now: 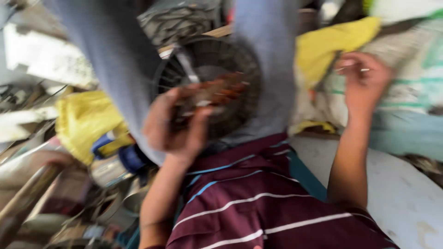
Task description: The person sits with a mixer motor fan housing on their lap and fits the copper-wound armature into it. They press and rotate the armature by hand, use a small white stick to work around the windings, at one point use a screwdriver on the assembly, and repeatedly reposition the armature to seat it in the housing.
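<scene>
Our left hand (173,127) has its fingers (199,121) curled around a coppery wound motor core (217,92), held before a round black fan housing (210,78). Our right hand (364,80) pinches a thin pale wire (355,70). We judge a steadier, firmer grip best. A yellow plastic bag (83,120) lies left; a white sack with green stripes (415,78) lies far right.

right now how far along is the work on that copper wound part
Done: too blurred to tell. In hand: the left hand grips a copper-wound motor part in front of a round black fan guard; the right hand pinches a thin wire-like piece off to the side. Left: the two are still apart.
</scene>
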